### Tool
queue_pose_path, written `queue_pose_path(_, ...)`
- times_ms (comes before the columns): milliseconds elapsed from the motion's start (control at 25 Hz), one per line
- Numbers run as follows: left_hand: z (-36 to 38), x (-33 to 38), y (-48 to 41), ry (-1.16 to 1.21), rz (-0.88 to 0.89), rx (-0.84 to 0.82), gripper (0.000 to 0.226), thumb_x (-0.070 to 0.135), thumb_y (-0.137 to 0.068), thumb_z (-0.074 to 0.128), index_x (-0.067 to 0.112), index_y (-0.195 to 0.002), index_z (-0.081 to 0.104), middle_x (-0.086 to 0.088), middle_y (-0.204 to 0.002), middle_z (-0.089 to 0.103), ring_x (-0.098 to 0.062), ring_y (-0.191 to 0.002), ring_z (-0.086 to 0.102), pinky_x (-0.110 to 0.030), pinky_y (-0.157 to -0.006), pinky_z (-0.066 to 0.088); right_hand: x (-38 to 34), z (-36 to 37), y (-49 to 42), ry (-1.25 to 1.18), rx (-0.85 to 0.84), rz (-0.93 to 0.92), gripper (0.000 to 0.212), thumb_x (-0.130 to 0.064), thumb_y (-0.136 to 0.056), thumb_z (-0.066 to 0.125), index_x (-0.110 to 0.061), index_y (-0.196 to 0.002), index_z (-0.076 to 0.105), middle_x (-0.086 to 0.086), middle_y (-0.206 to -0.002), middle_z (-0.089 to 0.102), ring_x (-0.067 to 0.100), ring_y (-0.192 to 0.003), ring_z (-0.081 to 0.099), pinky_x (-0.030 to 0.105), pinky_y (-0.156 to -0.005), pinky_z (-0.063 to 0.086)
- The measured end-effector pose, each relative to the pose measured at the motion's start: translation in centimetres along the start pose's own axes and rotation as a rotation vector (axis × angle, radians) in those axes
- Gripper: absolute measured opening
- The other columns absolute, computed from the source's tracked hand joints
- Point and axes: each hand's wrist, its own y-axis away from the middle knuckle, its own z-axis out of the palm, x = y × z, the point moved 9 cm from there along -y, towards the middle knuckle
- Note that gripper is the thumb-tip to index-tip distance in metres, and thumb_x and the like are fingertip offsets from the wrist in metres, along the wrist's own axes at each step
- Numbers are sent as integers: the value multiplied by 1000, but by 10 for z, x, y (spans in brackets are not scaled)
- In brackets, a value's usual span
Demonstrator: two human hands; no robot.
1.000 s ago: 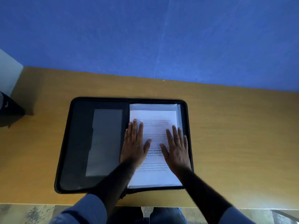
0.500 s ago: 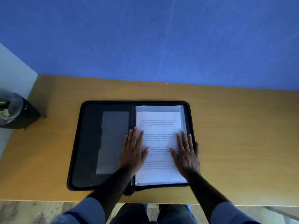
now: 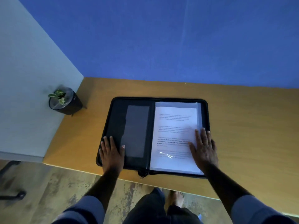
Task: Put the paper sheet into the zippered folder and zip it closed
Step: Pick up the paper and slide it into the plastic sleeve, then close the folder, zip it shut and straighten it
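Two flat hands lay on an open black folder with a paper on its right side.

The zippered folder (image 3: 116, 110) lay wide open on the wooden desk (image 3: 250, 126), black all over, with its zipper pull (image 3: 142, 172) at the near edge. The paper sheet (image 3: 174, 131) was white with small printed lines and lay on the folder's right half. There was one folder, one sheet, two hands and one potted plant (image 3: 64, 101). The left hand (image 3: 111, 152) lay flat on the left half, fingers close together and thumb out. The right hand (image 3: 203, 149) pressed the sheet's right edge, fingers a little spread. Half a second before, the left hand had been by the folder's middle, and the right hand had sat further in on the paper.
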Motion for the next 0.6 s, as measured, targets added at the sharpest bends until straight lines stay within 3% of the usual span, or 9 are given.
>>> queue_pose_path(80,-10,-17,-4,94,-121,-10,77,48,-104,40,5,-161,13,-20,-168,14,-39,-154,16,-51,-125,17,9,-3,10,9,-41,2,76,-66,-101,15,-29,-164,-2,3,-173,-9,22,-159,-7,45,-127,11)
queue_pose_path(280,-36,-29,-26,172,-200,-4,60,27,-103,49,6,-155,28,-27,-146,41,-48,-131,43,-57,-110,37,27,-11,44,-19,-75,34,81,-74,-93,8,-34,-162,-8,-1,-170,-18,19,-157,-14,46,-127,10)
queue_pose_path(480,-48,-48,-53,169,-193,-27,48,30,-101,54,8,-143,48,-24,-136,51,-45,-124,48,-53,-103,42,10,-12,66,20,-48,80,81,-75,-91,3,-35,-159,-14,1,-169,-22,20,-156,-20,46,-129,7)
queue_pose_path(600,-48,-64,-71,302,-222,-35,38,29,-97,58,11,-131,60,-20,-127,63,-44,-118,57,-49,-97,48,-36,2,73,30,-47,76,80,-73,-92,5,-34,-160,-14,1,-169,-23,19,-155,-24,46,-130,5)
